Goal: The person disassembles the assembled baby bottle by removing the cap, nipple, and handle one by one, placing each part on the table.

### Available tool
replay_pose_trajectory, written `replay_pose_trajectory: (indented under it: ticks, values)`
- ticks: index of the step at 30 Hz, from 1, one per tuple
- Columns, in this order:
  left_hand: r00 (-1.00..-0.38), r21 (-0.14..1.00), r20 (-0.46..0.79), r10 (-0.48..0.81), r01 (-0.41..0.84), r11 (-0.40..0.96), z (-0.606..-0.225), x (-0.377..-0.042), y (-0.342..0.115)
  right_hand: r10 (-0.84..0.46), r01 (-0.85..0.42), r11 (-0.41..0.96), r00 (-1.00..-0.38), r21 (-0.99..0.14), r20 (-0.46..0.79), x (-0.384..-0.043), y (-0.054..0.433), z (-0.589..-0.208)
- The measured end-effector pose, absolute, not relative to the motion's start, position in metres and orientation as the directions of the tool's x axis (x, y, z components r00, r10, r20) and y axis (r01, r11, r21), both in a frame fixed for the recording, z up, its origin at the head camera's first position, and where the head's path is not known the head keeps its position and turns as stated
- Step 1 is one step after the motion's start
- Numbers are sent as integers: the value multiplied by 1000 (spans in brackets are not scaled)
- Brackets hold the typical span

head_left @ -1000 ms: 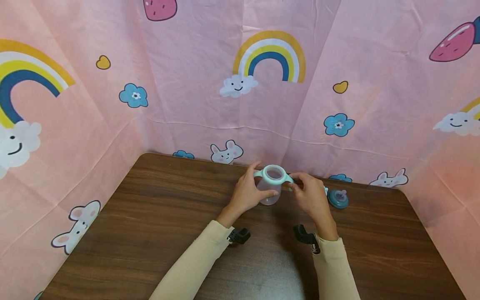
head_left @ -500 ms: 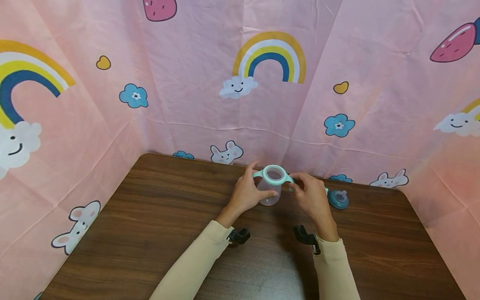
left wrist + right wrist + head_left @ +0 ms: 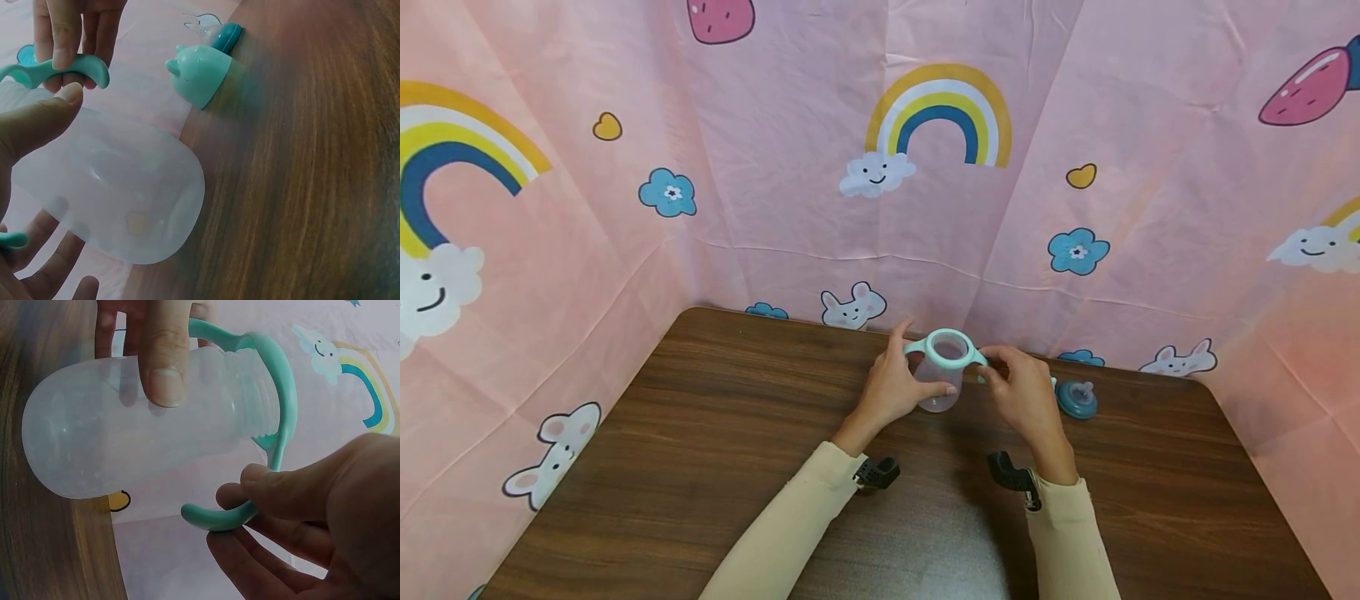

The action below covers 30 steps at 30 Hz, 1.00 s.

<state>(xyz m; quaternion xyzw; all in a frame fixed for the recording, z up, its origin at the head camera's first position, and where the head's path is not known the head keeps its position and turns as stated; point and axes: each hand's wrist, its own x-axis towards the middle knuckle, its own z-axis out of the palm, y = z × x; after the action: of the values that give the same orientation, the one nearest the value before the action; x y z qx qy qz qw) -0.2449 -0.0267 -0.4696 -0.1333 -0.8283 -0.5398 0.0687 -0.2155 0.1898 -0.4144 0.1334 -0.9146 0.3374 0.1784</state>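
A translucent baby bottle (image 3: 942, 379) stands upright without its top, close over the back of the table. Around its threaded neck sits a mint-green two-handled ring (image 3: 286, 394). My left hand (image 3: 886, 392) grips the bottle's body, thumb on the near side and fingers behind, as the right wrist view shows. The curved right handle (image 3: 215, 517) is pinched between the thumb and fingers of my right hand (image 3: 1022, 393). Beyond that hand, a mint cap with small ears (image 3: 199, 75) and a teal collar with a clear nipple (image 3: 1077, 400) rest on the table.
The dark wood-grain table (image 3: 715, 450) runs up to a pink printed cloth (image 3: 790, 200) that hangs behind it and on both sides. My right hand mostly blocks the eared cap from the head view.
My left index finger has straightened slightly upward beside the left handle. Both hands keep their hold, and the bottle has hardly moved.
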Motion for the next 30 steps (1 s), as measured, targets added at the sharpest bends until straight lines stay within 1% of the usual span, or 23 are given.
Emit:
replay_pose_trajectory:
  ticks: [11,22,30]
  values:
    - [-957,884,246,150,286,369,-471,-246,-27,-103,-348,729,-907,-590,408,-213,190,-411]
    - [-961,880,229,153,271,391,-470,-246,-27,-82,-351,723,-899,-595,431,-211,196,-407]
    - [-954,868,252,163,298,397,-471,-247,-27,-53,-352,724,-886,-593,460,-210,203,-403]
